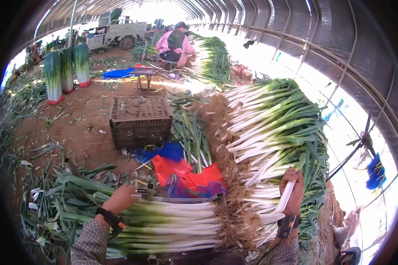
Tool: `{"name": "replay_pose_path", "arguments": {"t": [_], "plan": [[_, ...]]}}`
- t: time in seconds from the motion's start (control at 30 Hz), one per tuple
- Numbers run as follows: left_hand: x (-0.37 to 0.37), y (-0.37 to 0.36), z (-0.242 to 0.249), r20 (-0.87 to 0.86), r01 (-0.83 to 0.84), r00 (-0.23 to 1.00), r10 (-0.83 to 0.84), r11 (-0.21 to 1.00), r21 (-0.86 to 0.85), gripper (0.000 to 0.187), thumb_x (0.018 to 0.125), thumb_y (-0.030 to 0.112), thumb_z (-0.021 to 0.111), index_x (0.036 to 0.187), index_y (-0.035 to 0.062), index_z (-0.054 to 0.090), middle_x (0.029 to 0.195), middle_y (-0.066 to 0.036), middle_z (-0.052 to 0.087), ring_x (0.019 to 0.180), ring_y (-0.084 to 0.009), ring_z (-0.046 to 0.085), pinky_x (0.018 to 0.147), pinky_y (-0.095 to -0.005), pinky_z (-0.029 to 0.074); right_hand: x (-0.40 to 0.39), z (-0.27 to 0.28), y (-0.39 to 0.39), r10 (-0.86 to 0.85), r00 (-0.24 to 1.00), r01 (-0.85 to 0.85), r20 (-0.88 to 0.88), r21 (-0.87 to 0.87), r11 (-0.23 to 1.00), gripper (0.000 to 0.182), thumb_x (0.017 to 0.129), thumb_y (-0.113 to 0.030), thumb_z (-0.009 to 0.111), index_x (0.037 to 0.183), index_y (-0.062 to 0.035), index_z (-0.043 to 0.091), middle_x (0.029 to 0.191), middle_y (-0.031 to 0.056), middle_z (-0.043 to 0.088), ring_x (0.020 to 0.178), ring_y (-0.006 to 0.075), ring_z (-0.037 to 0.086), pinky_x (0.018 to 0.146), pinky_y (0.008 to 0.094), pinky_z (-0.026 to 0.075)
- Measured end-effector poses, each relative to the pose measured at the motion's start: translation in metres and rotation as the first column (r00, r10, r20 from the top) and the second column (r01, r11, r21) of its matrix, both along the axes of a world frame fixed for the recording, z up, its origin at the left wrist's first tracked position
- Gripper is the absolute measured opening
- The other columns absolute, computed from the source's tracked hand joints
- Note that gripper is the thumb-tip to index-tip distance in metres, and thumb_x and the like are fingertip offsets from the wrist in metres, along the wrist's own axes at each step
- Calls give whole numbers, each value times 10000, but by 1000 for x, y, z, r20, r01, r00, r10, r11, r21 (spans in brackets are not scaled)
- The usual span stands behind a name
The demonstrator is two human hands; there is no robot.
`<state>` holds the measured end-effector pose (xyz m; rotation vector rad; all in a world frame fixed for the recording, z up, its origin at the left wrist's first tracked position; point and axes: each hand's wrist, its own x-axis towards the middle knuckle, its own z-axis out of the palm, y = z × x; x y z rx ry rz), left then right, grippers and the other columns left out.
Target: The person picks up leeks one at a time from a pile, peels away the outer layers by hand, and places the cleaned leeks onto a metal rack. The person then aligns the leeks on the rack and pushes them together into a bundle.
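Rests the left hand (121, 197) at the near leek row (177, 223), with fingertips hard to make out; cannot tell how wide. Closes the right hand (295, 190) around one leek (286, 197), partly covering it, over the leek pile (274, 132). Shows beyond a crate (141, 130), then a crouching person (176, 44) in pink.

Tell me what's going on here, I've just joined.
The right hand grips a pale leek stalk beside the large leek pile. The left hand is at the far edge of a row of leeks laid in front of the person. Farther back, a co-worker in pink is low beside another pile.
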<state>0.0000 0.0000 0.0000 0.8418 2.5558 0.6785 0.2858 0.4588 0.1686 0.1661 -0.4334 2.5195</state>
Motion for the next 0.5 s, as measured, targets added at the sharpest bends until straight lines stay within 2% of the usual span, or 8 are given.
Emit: {"name": "replay_pose_path", "arguments": {"t": [0.1, 0.17, 0.2, 0.3, 0.37, 0.4, 0.47, 0.5], "plan": [[29, -35, 64, -129, 62, 991, -41, 984, 165, 359, 836, 216, 647, 1123, 5, 615, 1085, -202, 612, 1036, -370, 585, 915, -444, 471, -19, 55, -135, -129, 992, 128, -10, -76, 989, 136, 1005, -128, 464, 1018, 2, 424, 775, 17, 466, 646, 75, 484, 600, 230, 501], [60, -33, 88, -121, 69, 992, -34, 952, 297, 331, 864, 219, 640, 1104, -9, 622, 1075, -167, 620, 1005, -319, 610, 883, -409, 488, -33, 58, -190, -106, 992, 95, 62, 155, 983, 141, 988, -106, 470, 1078, -4, 432, 777, 21, 466, 639, 81, 485, 604, 245, 503], [78, -30, 100, -16, 40, 999, -37, 902, 430, 342, 884, 229, 629, 1140, 4, 599, 1095, -149, 614, 1012, -295, 612, 889, -393, 488, -33, 64, -232, -16, 992, -4, 124, 161, 987, 223, 968, -122, 504, 1138, -4, 420, 784, 40, 485, 628, 98, 519, 609, 264, 520], [117, -35, 134, 267, -113, 951, -153, 633, 766, 387, 947, 266, 578, 1254, 40, 512, 1144, -110, 596, 1030, -235, 614, 902, -365, 487, -39, 42, -322, -31, 943, -176, 330, 577, 797, 383, 927, -192, 573, 1209, -42, 362, 763, 65, 513, 636, 157, 586, 609, 300, 548], [137, -40, 150, 403, -298, 851, -336, 324, 898, 430, 991, 302, 521, 1338, 63, 432, 1161, -104, 583, 1040, -213, 609, 907, -376, 489, -47, 18, -358, -104, 844, -404, 527, 750, 523, 429, 912, -199, 579, 1233, -45, 341, 773, 113, 531, 626, 232, 594, 621, 364, 550], [148, -44, 162, 395, -333, 834, -386, 218, 917, 445, 1010, 323, 479, 1362, 68, 387, 1158, -113, 580, 1040, -222, 607, 910, -383, 489, -52, -7, -365, -295, 921, -216, 254, 964, 155, 484, 901, -197, 584, 1270, -35, 317, 839, 164, 560, 677, 301, 610, 662, 402, 543], [172, -51, 193, 440, -480, 811, -386, -11, 877, 441, 1036, 356, 407, 1353, 51, 373, 1079, -114, 580, 975, -223, 608, 868, -377, 501, -41, -11, -389, -297, 914, -306, 275, 950, -63, 602, 884, -183, 598, 1371, -24, 283, 1110, 280, 584, 945, 456, 600, 820, 480, 493], [171, -56, 191, 501, -549, 812, -299, -101, 829, 368, 1026, 329, 449, 1267, 51, 429, 911, -61, 555, 806, -168, 582, 753, -346, 510, -38, -12, -393, -282, 943, -231, 173, 955, -186, 599, 885, -173, 597, 1382, -29, 297, 1152, 274, 577, 1003, 449, 583, 850, 479, 482]]}}
